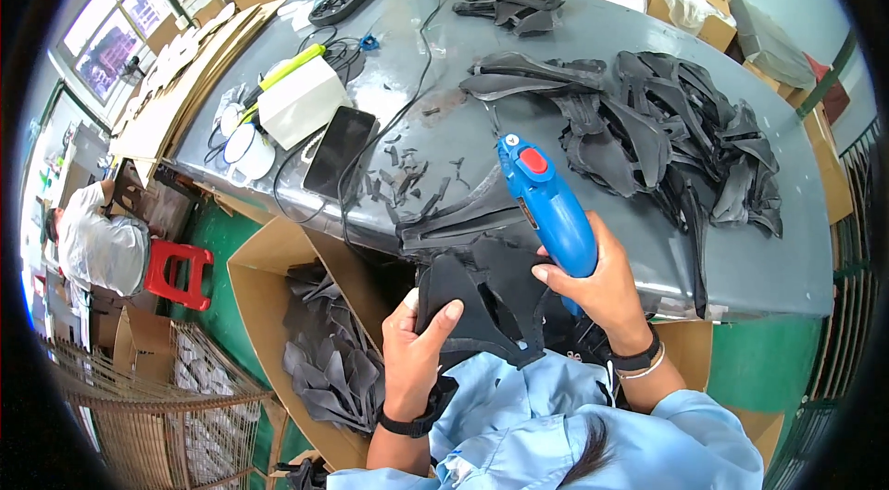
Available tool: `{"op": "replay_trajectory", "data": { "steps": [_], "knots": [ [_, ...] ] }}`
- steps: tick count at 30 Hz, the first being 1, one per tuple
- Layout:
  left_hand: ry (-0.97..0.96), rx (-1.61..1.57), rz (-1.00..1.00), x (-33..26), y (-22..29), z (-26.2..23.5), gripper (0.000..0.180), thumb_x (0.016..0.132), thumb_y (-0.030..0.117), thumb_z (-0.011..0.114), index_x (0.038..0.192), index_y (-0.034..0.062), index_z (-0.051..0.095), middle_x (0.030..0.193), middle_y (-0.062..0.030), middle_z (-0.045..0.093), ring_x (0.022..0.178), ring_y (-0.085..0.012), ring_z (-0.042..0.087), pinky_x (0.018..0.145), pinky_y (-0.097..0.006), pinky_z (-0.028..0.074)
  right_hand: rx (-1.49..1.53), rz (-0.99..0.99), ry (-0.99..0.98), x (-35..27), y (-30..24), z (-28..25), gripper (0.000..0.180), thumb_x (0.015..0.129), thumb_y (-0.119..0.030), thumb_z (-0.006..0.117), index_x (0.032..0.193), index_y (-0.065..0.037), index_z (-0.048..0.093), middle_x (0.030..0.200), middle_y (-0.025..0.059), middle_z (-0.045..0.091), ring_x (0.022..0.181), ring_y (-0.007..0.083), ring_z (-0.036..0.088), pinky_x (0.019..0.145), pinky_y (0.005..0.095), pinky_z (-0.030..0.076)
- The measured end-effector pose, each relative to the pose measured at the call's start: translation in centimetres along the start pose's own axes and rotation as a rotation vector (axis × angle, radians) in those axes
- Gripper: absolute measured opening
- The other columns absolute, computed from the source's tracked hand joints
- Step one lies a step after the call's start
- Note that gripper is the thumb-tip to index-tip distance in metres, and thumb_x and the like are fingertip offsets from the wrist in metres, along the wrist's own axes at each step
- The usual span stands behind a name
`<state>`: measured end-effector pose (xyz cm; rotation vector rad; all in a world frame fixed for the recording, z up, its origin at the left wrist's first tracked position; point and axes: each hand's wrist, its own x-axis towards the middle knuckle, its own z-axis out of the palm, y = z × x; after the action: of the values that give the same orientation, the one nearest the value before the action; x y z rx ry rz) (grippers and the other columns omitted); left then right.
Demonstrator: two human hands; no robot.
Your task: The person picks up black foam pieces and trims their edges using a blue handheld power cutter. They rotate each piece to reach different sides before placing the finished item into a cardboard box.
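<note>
You are sitting at a grey table [741,258] and looking down at your two hands.

Your left hand [417,351] is closed around a black cut-out piece [472,295]. It looks like thin, flat foam or rubber with holes cut in it. Your thumb lies on top of it and your fingers are under it. The piece sits low in front of you, over your lap, just below the table edge. It spreads out from your left hand toward your right hand, so its long way runs mostly from left to right.

Your right hand [602,282] is closed around the handle of a blue glue gun [548,203]. It has a red button on top. The gun points up and away from you, a bit to the left, with its tip over the table. The tip is not touching the black piece. Your right thumb rests on the right edge of the piece, so both hands meet it. The left hand has the firmer hold.

More black pieces lie in a big pile [676,138] on the table, up and to the right of the gun. Small black scraps [407,180] lie near a dark phone [339,151]. A cardboard box [269,277] by your left knee holds more black pieces.
</note>
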<state>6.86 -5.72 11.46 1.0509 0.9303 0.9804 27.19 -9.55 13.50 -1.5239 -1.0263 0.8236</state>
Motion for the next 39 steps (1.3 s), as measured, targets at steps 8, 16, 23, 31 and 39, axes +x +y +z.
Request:
{"op": "replay_trajectory", "data": {
  "steps": [8, 16, 23, 31, 39],
  "knots": [
    [0.048, -0.065, -0.067, -0.5, 0.8, -1.2, 0.025, 0.082, 0.010, 0.065, 0.104, -0.0036, 0.061, 0.090, -0.0026, 0.064, 0.076, -0.0092, 0.059, 0.069, -0.023, 0.046, -0.013, 0.052, -0.026, 0.2, 0.2, -1.3, 0.046, 0.067, -0.007, 0.077, 0.105, -0.001, 0.052, 0.081, 0.0035, 0.061, 0.075, 0.0096, 0.058, 0.069, 0.0247, 0.048],
    [0.104, -0.106, -0.092, -0.8, 1.6, -2.9, 0.018, 0.082, 0.010, 0.063, 0.096, -0.0009, 0.060, 0.085, -0.0040, 0.063, 0.074, -0.0119, 0.059, 0.069, -0.024, 0.046, 0.161, 0.058, -0.066, 0.6, 0.8, -2.1, 0.046, 0.068, -0.014, 0.079, 0.104, -0.001, 0.052, 0.082, 0.0038, 0.061, 0.074, 0.0096, 0.057, 0.070, 0.0261, 0.048],
    [0.151, -0.486, 0.103, -0.8, 2.8, -0.6, 0.038, 0.091, 0.007, 0.049, 0.126, -0.0033, 0.039, 0.116, -0.0213, 0.056, 0.106, -0.0292, 0.057, 0.094, -0.041, 0.045, 0.050, -0.029, -0.254, -2.2, 1.0, 0.1, 0.058, 0.065, -0.026, 0.085, 0.102, -0.003, 0.046, 0.090, 0.0086, 0.065, 0.080, 0.0145, 0.064, 0.072, 0.0305, 0.051],
    [0.373, -0.421, 0.395, -0.9, 2.1, 1.1, 0.043, 0.093, 0.016, 0.048, 0.130, -0.0031, 0.034, 0.119, -0.0197, 0.053, 0.108, -0.0276, 0.054, 0.096, -0.039, 0.042, -0.568, -0.480, -0.278, -5.8, 1.1, 4.0, 0.061, 0.065, -0.037, 0.082, 0.101, 0.001, 0.051, 0.071, 0.0138, 0.062, 0.058, 0.0298, 0.064, 0.053, 0.0358, 0.049],
    [0.414, -0.239, 0.462, -1.5, 0.4, 1.0, 0.040, 0.095, 0.010, 0.044, 0.131, -0.0013, 0.033, 0.121, -0.0183, 0.052, 0.110, -0.0241, 0.053, 0.095, -0.036, 0.043, -0.588, -0.513, -0.243, -6.2, 0.6, 5.1, 0.061, 0.064, -0.037, 0.082, 0.101, 0.000, 0.051, 0.069, 0.0119, 0.062, 0.056, 0.0294, 0.062, 0.053, 0.0361, 0.047]
  ]
}}
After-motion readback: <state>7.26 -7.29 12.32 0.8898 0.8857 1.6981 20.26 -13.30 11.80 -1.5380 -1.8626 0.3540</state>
